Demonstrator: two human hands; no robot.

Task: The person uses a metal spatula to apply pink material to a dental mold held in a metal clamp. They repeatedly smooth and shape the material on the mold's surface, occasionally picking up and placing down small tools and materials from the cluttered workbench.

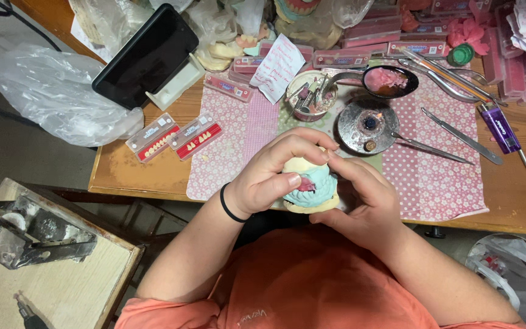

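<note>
Both my hands hold a dental model [312, 186] at the near edge of the wooden table [123, 170]. The model is cream plaster with a teal cast and a patch of pink wax. My left hand [269, 173] wraps over its top and left side, a black band on the wrist. My right hand [360, 198] cups it from the right and below, thumb tip pressed at the top.
Two strips of artificial teeth [175, 137] lie at the left on a pink dotted cloth [427, 176]. A round metal burner [368, 126], a spoon with pink wax [388, 81], metal hand tools [458, 137], a purple lighter [499, 129], a dark phone on a stand [147, 58] and stacked tooth boxes [360, 52] fill the table.
</note>
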